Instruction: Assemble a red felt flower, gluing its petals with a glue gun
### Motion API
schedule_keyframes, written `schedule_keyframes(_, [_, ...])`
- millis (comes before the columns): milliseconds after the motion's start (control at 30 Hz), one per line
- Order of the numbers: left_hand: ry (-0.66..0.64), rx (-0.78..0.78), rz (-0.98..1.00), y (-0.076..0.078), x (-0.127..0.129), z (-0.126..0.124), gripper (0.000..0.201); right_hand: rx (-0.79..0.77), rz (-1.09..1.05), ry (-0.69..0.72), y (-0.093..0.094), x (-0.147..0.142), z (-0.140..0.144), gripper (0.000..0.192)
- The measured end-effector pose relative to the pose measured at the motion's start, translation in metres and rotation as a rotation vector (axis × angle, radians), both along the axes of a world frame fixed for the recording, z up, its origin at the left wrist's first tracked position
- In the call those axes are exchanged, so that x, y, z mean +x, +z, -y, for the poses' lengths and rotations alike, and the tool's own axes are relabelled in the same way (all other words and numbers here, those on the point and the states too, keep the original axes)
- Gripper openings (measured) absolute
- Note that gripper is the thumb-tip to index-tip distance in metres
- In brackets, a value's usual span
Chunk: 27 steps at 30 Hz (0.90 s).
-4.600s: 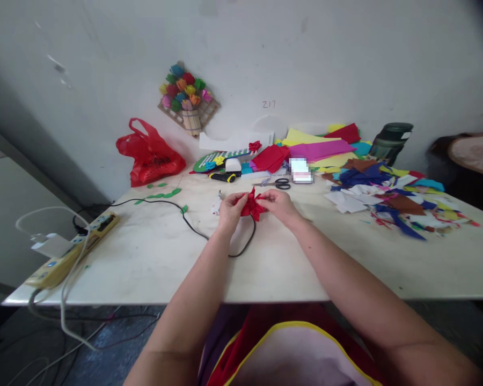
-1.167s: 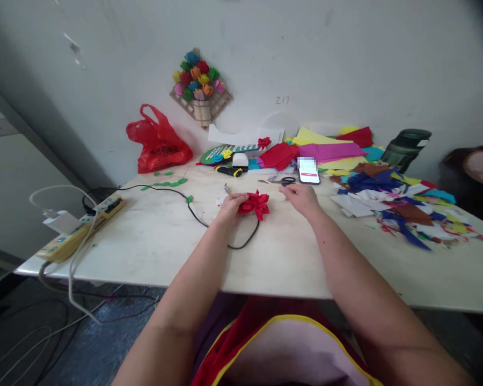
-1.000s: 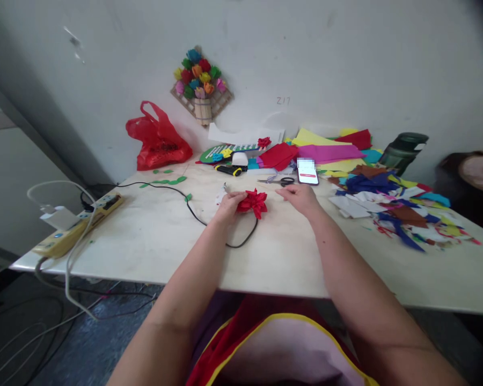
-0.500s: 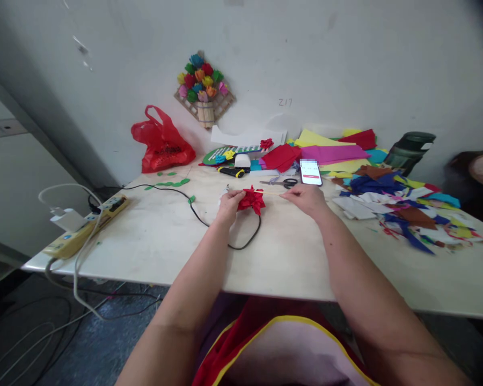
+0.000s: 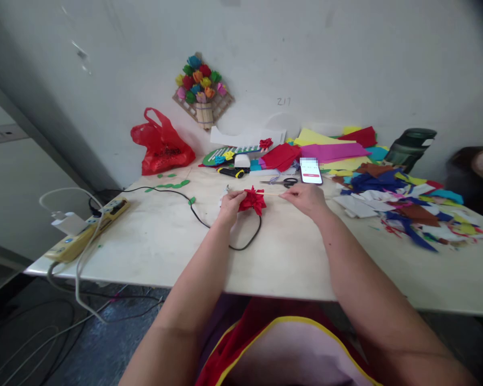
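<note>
My left hand (image 5: 232,205) is closed on a red paper flower (image 5: 253,201), gripping its left side above the table. The petals spread out in points to the right of my fingers. A thin pale wooden stick (image 5: 270,193) runs from the flower's middle across to my right hand (image 5: 304,198), which pinches the stick's far end. Whether the stick's tip goes into the flower or only touches it, I cannot tell. Behind the stick lie dark-handled scissors (image 5: 287,183). A phone (image 5: 311,171) with a lit screen lies just beyond my right hand.
A black cable (image 5: 244,248) loops below the flower toward a power strip (image 5: 84,230) at the left. Cloth or paper scraps (image 5: 418,214) heap up on the right, near a dark bottle (image 5: 412,147). Further back are a red bag (image 5: 165,147), a yellow-black cutter (image 5: 231,172) and coloured sheets (image 5: 330,154).
Both hands keep nearly the same place, still holding the flower and the stick. The view has shifted very slightly.
</note>
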State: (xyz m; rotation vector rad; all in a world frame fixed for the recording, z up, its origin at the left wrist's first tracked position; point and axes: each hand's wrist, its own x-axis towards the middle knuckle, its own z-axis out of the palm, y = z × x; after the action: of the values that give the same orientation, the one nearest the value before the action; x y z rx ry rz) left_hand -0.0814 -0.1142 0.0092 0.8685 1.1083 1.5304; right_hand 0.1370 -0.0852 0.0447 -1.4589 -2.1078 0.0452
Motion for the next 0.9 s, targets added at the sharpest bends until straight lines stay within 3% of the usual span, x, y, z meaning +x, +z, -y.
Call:
schedule_keyframes(467, [-0.106, -0.002, -0.004, 0.004, 0.003, 0.005, 0.018, -0.003, -0.015, 0.029, -0.004, -0.004, -0.001, 0.023])
schedule_keyframes(700, [-0.129, -0.007, -0.002, 0.004, 0.004, 0.004, 0.018, -0.035, -0.046, 0.247, -0.004, -0.007, 0.002, 0.036])
schedule_keyframes(900, [-0.18, -0.037, -0.057, 0.008, 0.006, 0.009, 0.023, -0.013, 0.106, 0.28, -0.003, -0.011, 0.003, 0.037])
